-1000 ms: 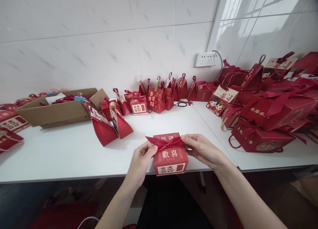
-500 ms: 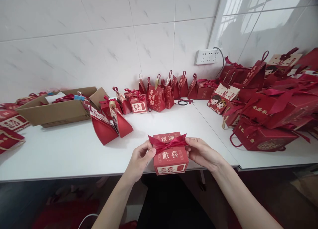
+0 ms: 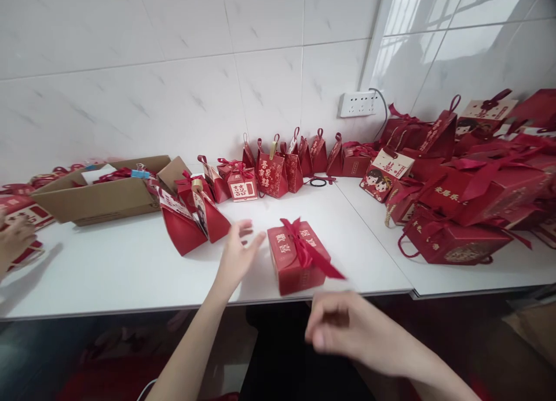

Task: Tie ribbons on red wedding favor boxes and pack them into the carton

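A red gift box (image 3: 299, 270) with a bow of red ribbon (image 3: 306, 247) on its top rests on the white table (image 3: 108, 268) near the front edge. Just left of the box, my left hand (image 3: 241, 253) is raised with its fingers apart, holding nothing. My right hand (image 3: 336, 325) is blurred, below and to the right of the box, in front of the table edge. Its fingers are curled, and whether anything small is between them cannot be made out. Neither hand touches the box.
Another person's hand (image 3: 17, 239) reaches in at the far left by red boxes. A cardboard box (image 3: 117, 199) holds ribbons. Red triangular boxes (image 3: 180, 227) stand left of centre, more boxes line the wall, and a pile of red boxes (image 3: 460, 236) fills the right.
Both hands have let go of the bow; the right has moved down toward me. The box has turned and sits a little farther back. Another person's hand has appeared at the left.
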### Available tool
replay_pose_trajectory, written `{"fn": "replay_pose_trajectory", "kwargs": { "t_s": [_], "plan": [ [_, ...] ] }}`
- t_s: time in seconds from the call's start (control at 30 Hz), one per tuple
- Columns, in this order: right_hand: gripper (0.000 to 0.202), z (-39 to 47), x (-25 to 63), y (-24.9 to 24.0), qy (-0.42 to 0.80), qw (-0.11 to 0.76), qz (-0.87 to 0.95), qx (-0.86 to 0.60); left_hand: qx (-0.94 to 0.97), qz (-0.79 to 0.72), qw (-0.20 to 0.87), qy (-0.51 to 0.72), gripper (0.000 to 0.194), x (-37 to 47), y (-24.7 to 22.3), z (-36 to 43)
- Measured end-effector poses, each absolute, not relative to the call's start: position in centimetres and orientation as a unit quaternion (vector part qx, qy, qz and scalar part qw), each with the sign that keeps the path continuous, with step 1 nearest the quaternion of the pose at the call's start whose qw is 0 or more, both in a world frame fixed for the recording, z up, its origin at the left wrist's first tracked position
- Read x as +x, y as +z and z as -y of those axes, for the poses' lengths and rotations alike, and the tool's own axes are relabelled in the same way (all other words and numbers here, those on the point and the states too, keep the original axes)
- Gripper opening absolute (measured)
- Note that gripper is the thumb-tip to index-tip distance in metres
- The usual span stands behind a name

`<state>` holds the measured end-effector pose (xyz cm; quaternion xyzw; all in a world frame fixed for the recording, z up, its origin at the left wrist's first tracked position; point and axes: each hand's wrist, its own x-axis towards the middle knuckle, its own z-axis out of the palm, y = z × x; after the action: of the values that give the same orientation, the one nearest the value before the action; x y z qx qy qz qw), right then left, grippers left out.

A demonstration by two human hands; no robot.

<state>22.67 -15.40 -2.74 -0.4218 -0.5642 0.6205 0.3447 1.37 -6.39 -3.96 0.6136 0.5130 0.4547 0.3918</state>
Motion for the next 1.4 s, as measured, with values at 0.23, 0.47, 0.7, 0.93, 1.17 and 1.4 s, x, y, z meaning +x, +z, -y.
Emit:
{"fn": "replay_pose_trajectory", "kwargs": {
  "t_s": [0.23,0.47,0.7,0.93,1.17,1.4],
  "plan": [
    [0.042,16.1,25.4,0.1,0.57,0.346,0.681,-0.302,0.629,-0.526,0.3,0.487,0.023,2.2,-1.5,6.4],
    [0.052,11.0,24.7,-3.6,0.335,0.428,0.695,-0.47,0.754,-0.425,0.38,0.327,0.036,2.7,-0.8,6.9],
    [0.027,13.8,23.5,-3.3,0.247,0.385,0.694,-0.556,0.742,-0.444,0.321,0.387,0.025,2.3,-1.0,4.9],
    [0.043,14.1,22.4,-4.1,0.118,0.394,0.733,-0.541,0.804,-0.423,0.251,0.336,0.021,3.0,0.1,6.7],
    [0.011,13.9,21.6,-5.2,0.027,0.451,0.749,-0.485,0.757,-0.518,0.281,0.282,0.028,1.3,1.5,7.2],
    [0.013,14.0,21.2,-3.9,-0.006,0.493,0.763,-0.418,0.827,-0.437,0.301,0.183,0.044,0.1,2.0,5.8]
  ]
}}
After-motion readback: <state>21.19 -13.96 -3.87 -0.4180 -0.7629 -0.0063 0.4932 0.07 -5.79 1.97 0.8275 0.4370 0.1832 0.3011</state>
